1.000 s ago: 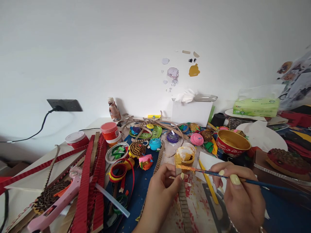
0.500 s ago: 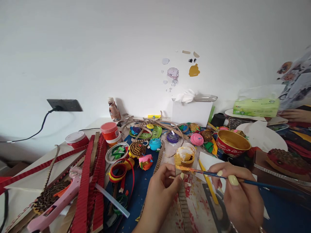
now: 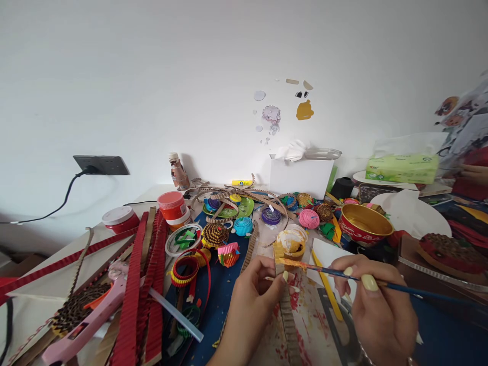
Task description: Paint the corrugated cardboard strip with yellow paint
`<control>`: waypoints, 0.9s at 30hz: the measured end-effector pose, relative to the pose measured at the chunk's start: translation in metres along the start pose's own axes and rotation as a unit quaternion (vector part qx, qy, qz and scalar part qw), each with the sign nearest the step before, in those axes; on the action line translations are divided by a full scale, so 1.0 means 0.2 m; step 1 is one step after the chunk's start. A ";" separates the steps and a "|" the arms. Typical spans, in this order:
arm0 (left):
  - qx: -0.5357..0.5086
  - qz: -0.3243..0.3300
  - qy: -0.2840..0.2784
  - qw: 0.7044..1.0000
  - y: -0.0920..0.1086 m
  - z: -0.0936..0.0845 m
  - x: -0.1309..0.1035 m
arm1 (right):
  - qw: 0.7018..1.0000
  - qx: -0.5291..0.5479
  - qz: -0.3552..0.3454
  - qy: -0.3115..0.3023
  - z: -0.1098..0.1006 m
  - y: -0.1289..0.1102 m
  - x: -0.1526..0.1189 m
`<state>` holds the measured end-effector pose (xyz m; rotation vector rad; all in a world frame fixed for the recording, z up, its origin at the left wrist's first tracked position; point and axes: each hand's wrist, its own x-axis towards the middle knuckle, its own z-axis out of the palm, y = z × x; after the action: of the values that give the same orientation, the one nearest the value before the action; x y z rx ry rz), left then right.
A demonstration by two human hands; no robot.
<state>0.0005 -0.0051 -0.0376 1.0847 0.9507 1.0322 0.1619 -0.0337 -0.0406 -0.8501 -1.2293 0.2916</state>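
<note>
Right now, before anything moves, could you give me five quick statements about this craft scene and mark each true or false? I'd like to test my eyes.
1. The right hand holds a paintbrush, and the left hand a cardboard strip. True.
2. The paintbrush has a white handle. False: the handle is blue.
3. A pink glue gun lies to the left of both hands. True.
4. The red tin has a gold-coloured inside. True.
5. The red tin stands left of the glue gun. False: it stands to the right.
</note>
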 end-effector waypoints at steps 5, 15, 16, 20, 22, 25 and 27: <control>-0.005 -0.002 0.002 1.000 0.00 0.00 0.00 | 0.999 0.018 0.007 0.040 0.00 -0.01 0.00; -0.006 0.004 -0.005 1.000 0.00 0.00 0.01 | 0.999 0.009 0.007 0.039 -0.01 0.00 0.01; -0.005 0.004 -0.004 1.000 -0.01 0.00 0.01 | 0.999 0.017 0.002 0.047 0.00 0.00 0.01; -0.001 0.007 -0.007 1.000 -0.01 0.00 0.00 | 0.999 0.013 0.005 0.030 0.00 0.01 0.01; -0.003 0.007 -0.012 1.000 -0.01 0.00 0.00 | 1.000 0.002 -0.001 0.014 -0.01 0.02 0.00; 0.000 0.004 -0.008 1.000 -0.01 0.00 0.00 | 0.999 -0.005 -0.010 0.039 -0.01 0.02 0.01; 0.002 0.003 -0.006 1.000 -0.01 0.00 0.00 | 0.998 0.000 -0.006 0.055 -0.01 0.02 0.02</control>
<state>0.0002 -0.0050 -0.0406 1.0973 0.9415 1.0288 0.1658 -0.0302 -0.0413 -0.8476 -1.1310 0.2321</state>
